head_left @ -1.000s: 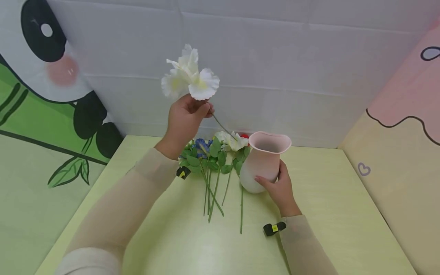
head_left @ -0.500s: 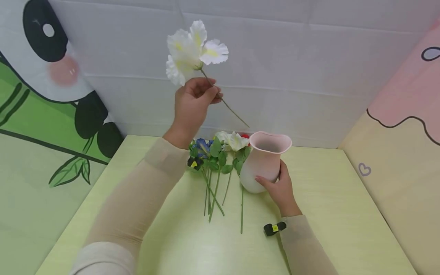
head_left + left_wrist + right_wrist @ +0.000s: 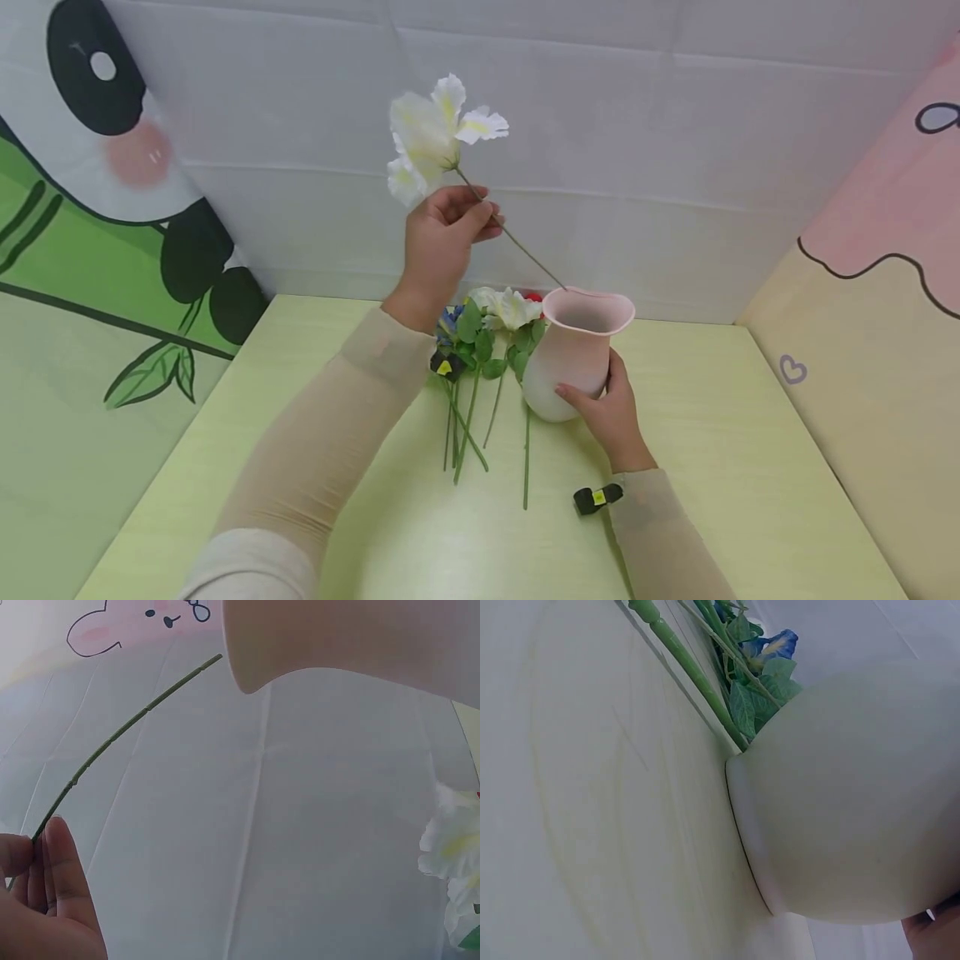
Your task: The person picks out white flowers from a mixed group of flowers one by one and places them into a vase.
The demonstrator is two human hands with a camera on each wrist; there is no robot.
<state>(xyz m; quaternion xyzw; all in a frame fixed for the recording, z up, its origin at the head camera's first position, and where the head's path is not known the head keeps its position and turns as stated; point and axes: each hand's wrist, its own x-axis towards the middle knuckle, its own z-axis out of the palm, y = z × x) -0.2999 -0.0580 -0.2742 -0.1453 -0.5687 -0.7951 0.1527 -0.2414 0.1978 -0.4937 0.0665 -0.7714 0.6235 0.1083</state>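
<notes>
Left hand now nearer vase

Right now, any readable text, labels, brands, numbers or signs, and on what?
Readable: none.
Yellow label on left wrist's black device: mark too small to read.
Second yellow label on right wrist's black device: likewise too small.
Pink-and-white vase, held white flower: no lettering visible.
Heart outline on right wall: drawing only.
</notes>
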